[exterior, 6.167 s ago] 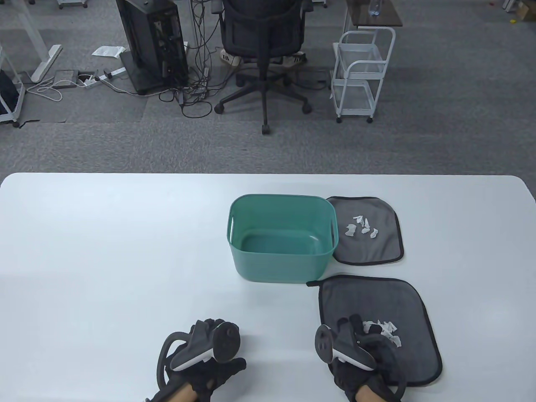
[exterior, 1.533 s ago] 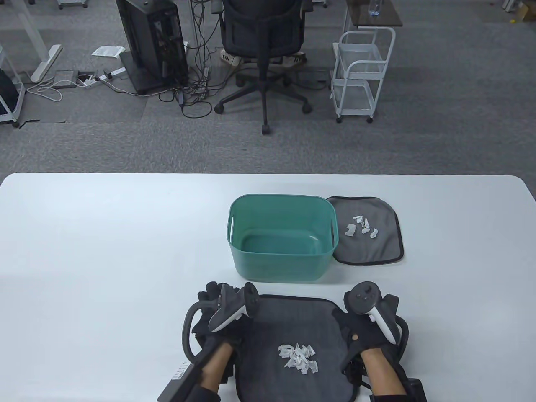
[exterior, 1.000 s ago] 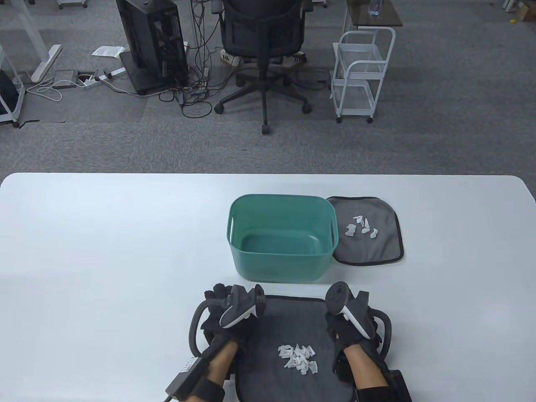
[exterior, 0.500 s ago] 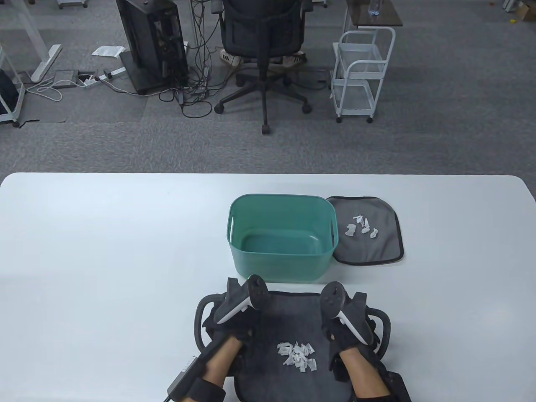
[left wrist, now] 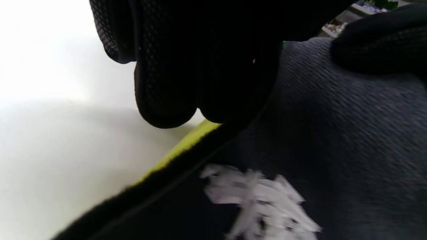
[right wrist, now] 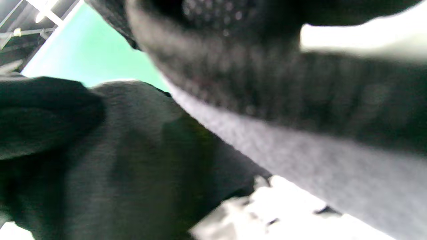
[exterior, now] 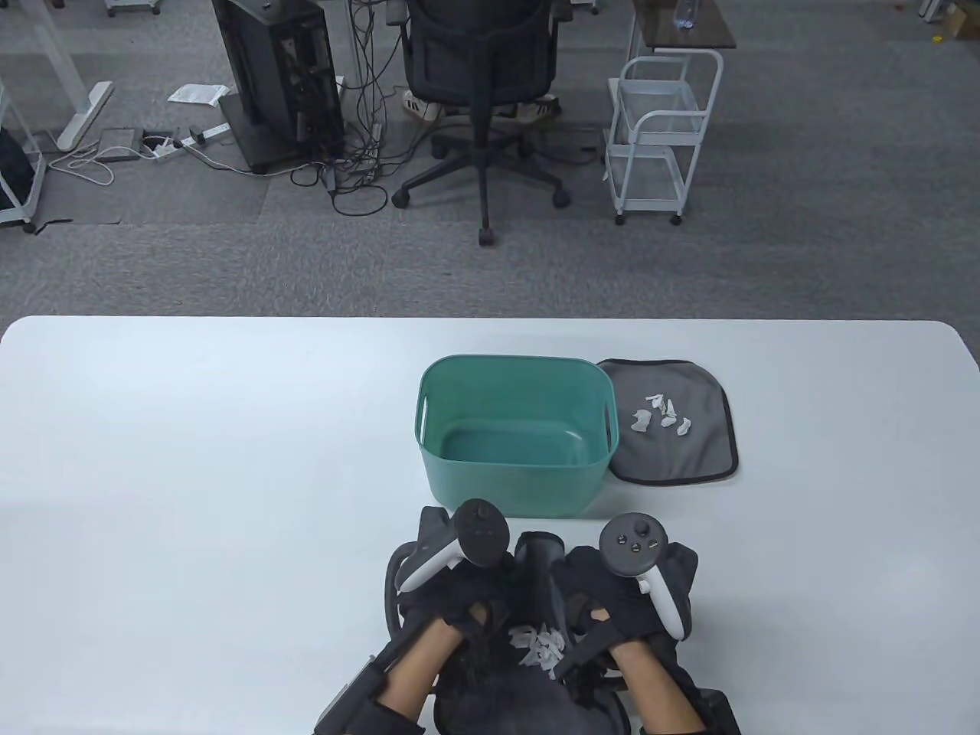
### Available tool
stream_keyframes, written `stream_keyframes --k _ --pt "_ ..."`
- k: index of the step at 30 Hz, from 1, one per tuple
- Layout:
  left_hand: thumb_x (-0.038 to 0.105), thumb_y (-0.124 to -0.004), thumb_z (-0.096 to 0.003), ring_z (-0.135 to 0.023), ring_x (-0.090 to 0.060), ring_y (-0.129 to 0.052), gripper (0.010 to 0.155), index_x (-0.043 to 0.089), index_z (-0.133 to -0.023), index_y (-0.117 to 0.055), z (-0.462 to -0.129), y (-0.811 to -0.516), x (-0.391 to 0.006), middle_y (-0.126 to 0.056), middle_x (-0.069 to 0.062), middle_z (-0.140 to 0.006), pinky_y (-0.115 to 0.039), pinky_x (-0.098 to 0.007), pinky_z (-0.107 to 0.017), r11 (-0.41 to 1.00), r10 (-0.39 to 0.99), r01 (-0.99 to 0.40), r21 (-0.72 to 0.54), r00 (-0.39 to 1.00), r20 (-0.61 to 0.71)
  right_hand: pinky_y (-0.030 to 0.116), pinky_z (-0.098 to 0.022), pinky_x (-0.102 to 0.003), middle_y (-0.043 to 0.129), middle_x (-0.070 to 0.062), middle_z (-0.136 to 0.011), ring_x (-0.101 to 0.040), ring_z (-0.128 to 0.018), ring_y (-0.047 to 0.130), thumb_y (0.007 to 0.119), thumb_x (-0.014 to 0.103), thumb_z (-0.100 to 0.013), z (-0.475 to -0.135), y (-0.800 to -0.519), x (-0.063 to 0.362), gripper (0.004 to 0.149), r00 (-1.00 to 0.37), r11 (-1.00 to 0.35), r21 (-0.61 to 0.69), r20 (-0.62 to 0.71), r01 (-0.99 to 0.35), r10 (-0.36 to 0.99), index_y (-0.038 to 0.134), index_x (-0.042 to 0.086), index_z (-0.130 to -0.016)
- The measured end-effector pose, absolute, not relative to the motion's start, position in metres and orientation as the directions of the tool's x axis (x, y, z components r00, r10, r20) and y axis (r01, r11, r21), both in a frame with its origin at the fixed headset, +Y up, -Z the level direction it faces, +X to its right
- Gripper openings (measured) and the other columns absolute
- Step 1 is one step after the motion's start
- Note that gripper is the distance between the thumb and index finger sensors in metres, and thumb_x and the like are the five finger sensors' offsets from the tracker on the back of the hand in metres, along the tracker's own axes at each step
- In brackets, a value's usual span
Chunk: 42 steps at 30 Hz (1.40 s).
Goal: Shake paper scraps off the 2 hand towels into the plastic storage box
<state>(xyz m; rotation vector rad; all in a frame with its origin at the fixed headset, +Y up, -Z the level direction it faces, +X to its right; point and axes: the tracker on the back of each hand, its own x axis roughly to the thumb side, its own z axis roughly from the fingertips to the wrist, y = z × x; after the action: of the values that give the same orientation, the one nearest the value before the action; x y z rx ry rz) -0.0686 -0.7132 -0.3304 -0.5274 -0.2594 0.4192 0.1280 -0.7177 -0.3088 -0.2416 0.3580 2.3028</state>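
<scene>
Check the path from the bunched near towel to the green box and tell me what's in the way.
Nothing visible stands between them. The near towel, gathered by the left hand and right hand with its scraps cupped inside, sits just in front of the plastic storage box. Only the box's near wall must be cleared.

A: Where did the table view look from?
B: High above, facing down and outward.
A: And the wrist views?
B: Pressed close beneath each hand's fingers [left wrist: 166, 83], both sharing the near towel [exterior: 536, 559] and its scraps [exterior: 540, 643].

Both hands [exterior: 528, 601] curled, close together
</scene>
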Motion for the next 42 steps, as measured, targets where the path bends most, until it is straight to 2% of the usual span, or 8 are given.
stream_keyframes --k 6,10,17,22,29,37,42 --pt "0.048 -0.063 -0.0546 -0.04 -0.019 -0.113 0.047 0.014 -0.084 -0.075 -0.331 -0.712 -0.071 -0.101 0.006 -0.048 -0.084 -0.04 -0.061 0.717 0.551 -0.402 -0.569 0.827 0.111 0.085 -0.012 -0.034 0.104 -0.011 -0.046 -0.015 -0.016 0.098 0.079 0.033 -0.054 -0.307 -0.716 0.122 0.043 -0.599 -0.577 0.169 -0.307 -0.799 0.74 0.079 -0.001 -0.081" --pt "0.048 -0.062 -0.0557 -0.042 -0.019 -0.113 0.047 0.013 -0.085 -0.074 -0.331 -0.715 -0.076 -0.1 0.006 -0.05 -0.085 -0.039 -0.06 0.617 0.656 -0.504 -0.604 0.753 0.042 0.086 -0.012 -0.034 0.104 -0.011 -0.047 -0.016 -0.016 0.099 0.078 0.033 -0.055 -0.306 -0.718 0.119 0.043 -0.549 -0.519 0.182 -0.338 -0.835 0.764 0.078 -0.001 -0.082" --pt "0.047 -0.062 -0.0563 -0.045 -0.02 -0.115 0.048 0.01 -0.085 -0.073 -0.332 -0.713 -0.076 -0.1 0.005 -0.053 -0.09 -0.038 -0.056 0.585 0.693 -0.537 -0.609 0.72 0.032 0.086 -0.015 -0.034 0.102 -0.012 -0.051 -0.016 -0.02 0.099 0.077 0.033 -0.055 -0.306 -0.723 0.117 0.043 -0.513 -0.466 0.215 -0.36 -0.858 0.779 0.076 0.0 -0.084" --pt "0.045 -0.064 -0.0558 -0.038 -0.024 -0.115 0.049 0.006 -0.082 -0.074 -0.338 -0.712 -0.075 -0.1 0.001 -0.051 -0.093 -0.041 -0.049 0.533 0.745 -0.605 -0.591 0.667 -0.011 0.086 -0.017 -0.034 0.1 -0.012 -0.053 -0.016 -0.022 0.098 0.075 0.032 -0.056 -0.31 -0.723 0.117 0.043 -0.451 -0.398 0.211 -0.385 -0.893 0.805 0.074 0.001 -0.086" --pt "0.045 -0.065 -0.0551 -0.026 -0.022 -0.115 0.049 0.005 -0.08 -0.075 -0.347 -0.706 -0.073 -0.1 0.001 -0.047 -0.097 -0.037 -0.038 0.508 0.754 -0.635 -0.582 0.655 -0.057 0.086 -0.016 -0.032 0.1 -0.012 -0.055 -0.015 -0.022 0.098 0.073 0.033 -0.057 -0.318 -0.717 0.118 0.043 -0.423 -0.367 0.21 -0.423 -0.906 0.802 0.072 0.002 -0.087" --pt "0.044 -0.066 -0.0539 -0.014 -0.02 -0.115 0.049 0.001 -0.076 -0.077 -0.358 -0.684 -0.079 -0.101 0.0 -0.039 -0.098 -0.035 -0.031 0.461 0.77 -0.694 -0.553 0.623 -0.14 0.086 -0.013 -0.03 0.1 -0.011 -0.053 -0.013 -0.019 0.098 0.073 0.032 -0.057 -0.336 -0.692 0.113 0.044 -0.422 -0.332 0.265 -0.467 -0.905 0.777 0.073 0.0 -0.087" --pt "0.043 -0.066 -0.0536 -0.013 -0.021 -0.114 0.049 0.001 -0.076 -0.076 -0.364 -0.666 -0.081 -0.101 0.0 -0.038 -0.098 -0.035 -0.03 0.446 0.778 -0.711 -0.543 0.608 -0.157 0.086 -0.012 -0.03 0.101 -0.011 -0.052 -0.013 -0.018 0.098 0.073 0.032 -0.057 -0.344 -0.673 0.111 0.044 -0.435 -0.346 0.267 -0.461 -0.899 0.774 0.073 0.0 -0.086"
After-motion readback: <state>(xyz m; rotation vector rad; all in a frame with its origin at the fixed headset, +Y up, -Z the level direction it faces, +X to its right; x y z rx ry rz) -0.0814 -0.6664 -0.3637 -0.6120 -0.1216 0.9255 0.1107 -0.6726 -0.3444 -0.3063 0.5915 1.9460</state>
